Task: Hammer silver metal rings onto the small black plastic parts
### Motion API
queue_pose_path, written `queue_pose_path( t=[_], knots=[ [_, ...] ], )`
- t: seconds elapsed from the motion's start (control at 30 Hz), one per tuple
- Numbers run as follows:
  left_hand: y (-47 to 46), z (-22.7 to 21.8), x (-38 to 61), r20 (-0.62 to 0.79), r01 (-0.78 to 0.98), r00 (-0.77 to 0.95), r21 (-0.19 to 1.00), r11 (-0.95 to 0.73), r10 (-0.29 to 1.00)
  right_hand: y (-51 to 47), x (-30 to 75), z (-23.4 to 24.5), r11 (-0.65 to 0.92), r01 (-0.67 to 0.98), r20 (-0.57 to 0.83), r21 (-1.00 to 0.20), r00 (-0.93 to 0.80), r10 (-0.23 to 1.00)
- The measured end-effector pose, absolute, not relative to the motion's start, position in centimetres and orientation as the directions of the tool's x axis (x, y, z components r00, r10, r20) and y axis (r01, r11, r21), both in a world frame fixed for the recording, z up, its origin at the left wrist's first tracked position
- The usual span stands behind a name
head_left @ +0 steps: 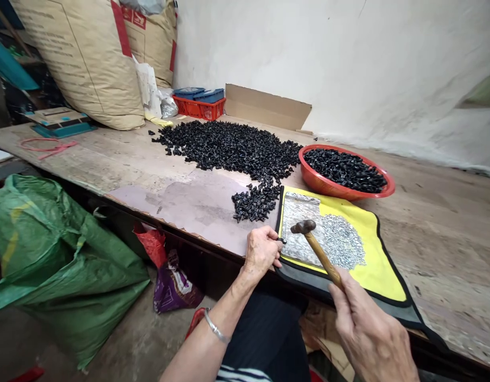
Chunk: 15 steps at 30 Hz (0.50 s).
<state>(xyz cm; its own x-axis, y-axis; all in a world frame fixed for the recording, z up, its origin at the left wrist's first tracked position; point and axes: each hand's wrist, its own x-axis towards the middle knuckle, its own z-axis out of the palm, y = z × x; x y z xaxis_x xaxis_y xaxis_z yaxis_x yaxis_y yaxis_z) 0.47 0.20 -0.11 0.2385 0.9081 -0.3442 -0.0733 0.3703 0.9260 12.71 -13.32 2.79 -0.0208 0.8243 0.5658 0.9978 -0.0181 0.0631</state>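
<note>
My left hand (261, 248) pinches a small black plastic part (282, 241) at the left edge of a worn metal plate (298, 233). In my right hand (368, 323) is a hammer (322, 254), gripped by its wooden handle, its head raised above the plate. The plate lies on a yellow cloth (382, 270) with dark edging. Beside the plate, on the same cloth, spreads a pile of small shiny metal pieces (344, 241). Loose black parts (255, 202) lie just beyond my left hand.
A large heap of black parts (224, 146) covers the table's middle. The red bowl (348, 195), full of similar parts, stands behind the cloth. Farther back are a red crate (200, 110), a cardboard sheet (264, 109) and big paper sacks (81, 58). A green sack (61, 270) stands left below the table edge.
</note>
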Motion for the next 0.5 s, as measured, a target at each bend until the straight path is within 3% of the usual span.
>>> queue_pose_path(
  t=[0.17,0.3,0.43,0.5],
  knots=[
    [0.2,0.0,0.5,-0.331,-0.092,0.239,0.928,0.361,0.913,-13.7,12.4,3.2,-0.025,0.999,0.536,-0.020,0.032,0.844],
    [0.1,-0.1,0.5,-0.330,-0.089,0.236,0.929,0.358,0.914,-13.8,11.7,3.4,-0.119,0.986,0.583,-0.116,0.165,0.796],
    [0.2,-0.2,0.5,-0.349,-0.069,0.240,0.925,0.374,0.906,-13.6,11.5,2.8,-0.092,0.994,0.457,-0.067,0.112,0.882],
    [0.2,-0.2,0.5,-0.350,-0.076,0.233,0.924,0.376,0.907,-13.7,11.7,2.9,-0.073,0.995,0.474,-0.066,0.096,0.875]
  ],
)
